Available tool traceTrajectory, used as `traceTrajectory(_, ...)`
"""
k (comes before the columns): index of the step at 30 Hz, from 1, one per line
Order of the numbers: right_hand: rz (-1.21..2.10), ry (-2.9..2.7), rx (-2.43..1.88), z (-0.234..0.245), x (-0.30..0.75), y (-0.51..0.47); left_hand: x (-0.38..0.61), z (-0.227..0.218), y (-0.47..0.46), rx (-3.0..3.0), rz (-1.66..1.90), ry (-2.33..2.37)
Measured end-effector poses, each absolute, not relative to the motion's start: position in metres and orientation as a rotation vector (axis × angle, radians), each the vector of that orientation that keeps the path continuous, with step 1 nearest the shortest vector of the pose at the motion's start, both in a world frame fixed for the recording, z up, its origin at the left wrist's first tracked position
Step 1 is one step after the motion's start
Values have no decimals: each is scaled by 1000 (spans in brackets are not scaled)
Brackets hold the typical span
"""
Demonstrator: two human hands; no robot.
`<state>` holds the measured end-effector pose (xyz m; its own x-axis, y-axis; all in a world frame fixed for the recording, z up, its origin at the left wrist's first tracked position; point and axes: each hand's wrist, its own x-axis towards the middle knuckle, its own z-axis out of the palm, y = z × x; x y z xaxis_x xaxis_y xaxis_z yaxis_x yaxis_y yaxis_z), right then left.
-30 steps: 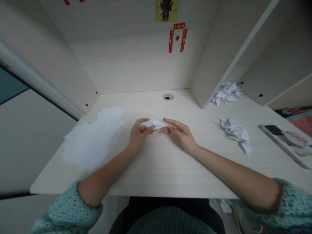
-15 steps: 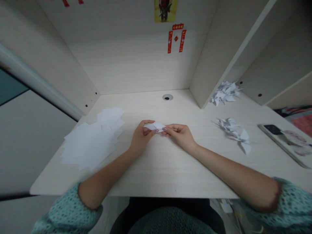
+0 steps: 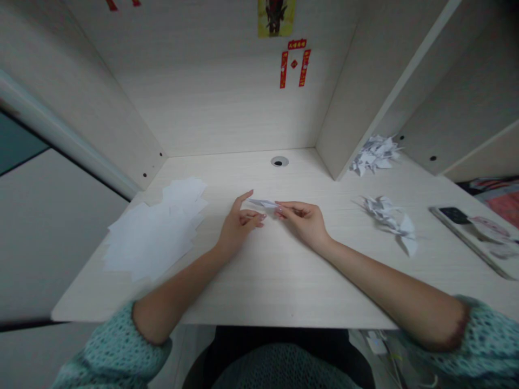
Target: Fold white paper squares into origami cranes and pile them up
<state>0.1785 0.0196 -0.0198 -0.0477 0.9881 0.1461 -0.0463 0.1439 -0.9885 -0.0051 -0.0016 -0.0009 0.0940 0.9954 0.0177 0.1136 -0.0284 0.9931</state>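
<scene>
A small piece of folded white paper (image 3: 262,203) is pinched at its right end by the thumb and fingers of my right hand (image 3: 303,220). It is turned nearly edge-on, so its folds hardly show. Close to its left end, my left hand (image 3: 237,220) has its index finger raised and apart from the thumb, and holds nothing I can see. Whether the left index finger touches the paper's tip is hard to tell. Both hands are over the middle of the pale wooden desk (image 3: 259,281).
Loose white paper sheets (image 3: 150,237) overlap at the left. Folded paper pieces (image 3: 391,219) lie to the right, and a bigger heap of them (image 3: 375,155) is behind the upright panel (image 3: 357,97). A phone (image 3: 478,237) rests at far right. A cable hole (image 3: 279,161) is at the back.
My left fingers have come off the folded paper and spread, the index finger lifting. In my right hand the paper has tipped from showing its flat face to nearly edge-on.
</scene>
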Motion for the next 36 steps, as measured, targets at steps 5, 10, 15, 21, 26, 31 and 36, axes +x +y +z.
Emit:
traceTrajectory(5,880,-1478,-1045,-20,182,15,-5,4,-4,1372,1228,1181)
traceTrajectory(10,827,-1550,-1008,-18,185,14,-7,4,-3,1498,1129,1290)
traceTrajectory(15,848,-1557,-955,-16,185,13,-7,2,-2,1456,1158,1251)
traceTrajectory(21,861,-1564,-921,-15,184,13,-6,0,-1,1389,1164,1169)
traceTrajectory(26,961,-1539,-948,-15,183,14,-6,1,-2,1457,1235,1199)
traceTrajectory(31,1132,-1430,-951,-14,181,16,-8,1,-4,1515,1235,1226)
traceTrajectory(36,1192,-1392,-943,-15,181,17,-7,2,-4,1542,1239,1255)
